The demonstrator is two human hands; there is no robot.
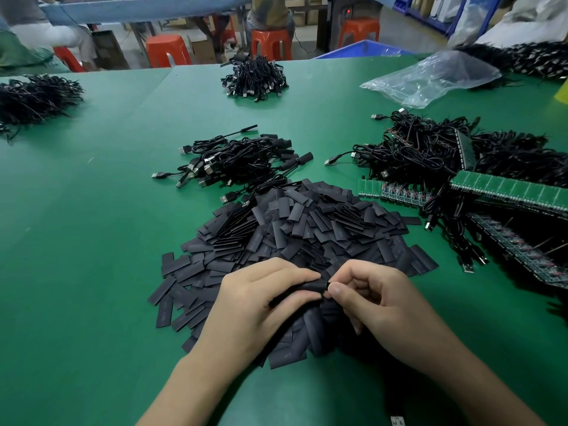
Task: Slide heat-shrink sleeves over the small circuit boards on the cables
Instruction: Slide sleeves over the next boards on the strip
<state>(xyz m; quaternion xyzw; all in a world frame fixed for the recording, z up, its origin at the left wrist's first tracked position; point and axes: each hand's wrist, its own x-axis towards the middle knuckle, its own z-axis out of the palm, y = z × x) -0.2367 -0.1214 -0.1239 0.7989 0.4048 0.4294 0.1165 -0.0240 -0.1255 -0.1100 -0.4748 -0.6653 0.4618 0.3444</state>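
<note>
A wide heap of flat black heat-shrink sleeves [295, 229] covers the green table in front of me. Over its near edge, my left hand [258, 305] grips one black sleeve [302, 289] between thumb and fingers. My right hand [378, 302] pinches the small end of a circuit board [326, 284] that pokes out of the sleeve's right end. The rest of the board is hidden inside the sleeve. A USB plug [398, 421] of a cable shows at the bottom edge between my forearms.
A pile of sleeved USB cables [236, 161] lies beyond the heap. At right are tangled cables [430, 149] with green board strips [507, 186]. More cable bundles sit at far centre [255, 76] and far left [33, 96]. A clear plastic bag [430, 78] lies at back right.
</note>
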